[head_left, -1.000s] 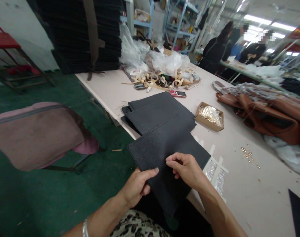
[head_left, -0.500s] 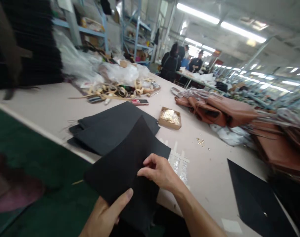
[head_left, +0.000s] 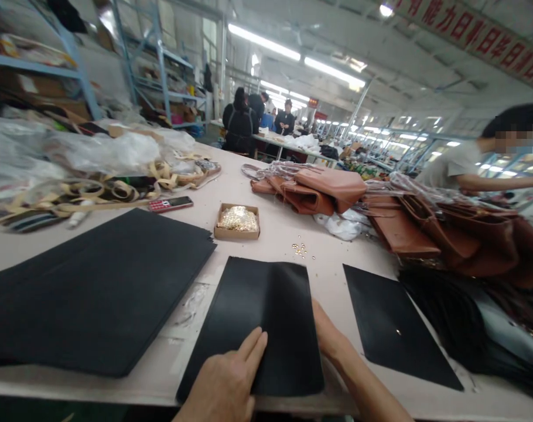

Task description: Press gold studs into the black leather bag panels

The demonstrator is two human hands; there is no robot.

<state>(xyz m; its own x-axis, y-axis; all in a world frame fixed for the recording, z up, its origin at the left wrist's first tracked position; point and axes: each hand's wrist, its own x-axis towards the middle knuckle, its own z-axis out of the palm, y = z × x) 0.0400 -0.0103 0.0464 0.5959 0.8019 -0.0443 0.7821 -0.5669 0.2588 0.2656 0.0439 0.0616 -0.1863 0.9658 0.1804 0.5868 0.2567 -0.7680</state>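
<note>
A black sheet (head_left: 288,316) lies in front of me at the table's near edge. My left hand (head_left: 231,372) rests on its lower left part, two fingers stretched out over the surface. My right hand (head_left: 325,328) is at the sheet's right edge, its fingers hidden beneath the sheet. To the left is a stack of larger black sheets (head_left: 95,287). Another black sheet (head_left: 402,322) lies on the right with a small shiny piece (head_left: 398,332) on it. Small gold pieces (head_left: 300,249) are scattered beyond the middle sheet, near a cardboard box (head_left: 237,234) of gold pieces.
Brown leather bags (head_left: 328,187) are piled at the back right, with dark material (head_left: 460,316) nearer. Plastic wrap and tan strips (head_left: 121,190) lie at the back left beside a red phone (head_left: 170,203). A person (head_left: 455,164) is at the right; others stand farther off.
The sheet that was lifted and bent in my left hand now lies on the table. My left hand is flat on it, and my right hand has moved to its right edge. The view has turned right.
</note>
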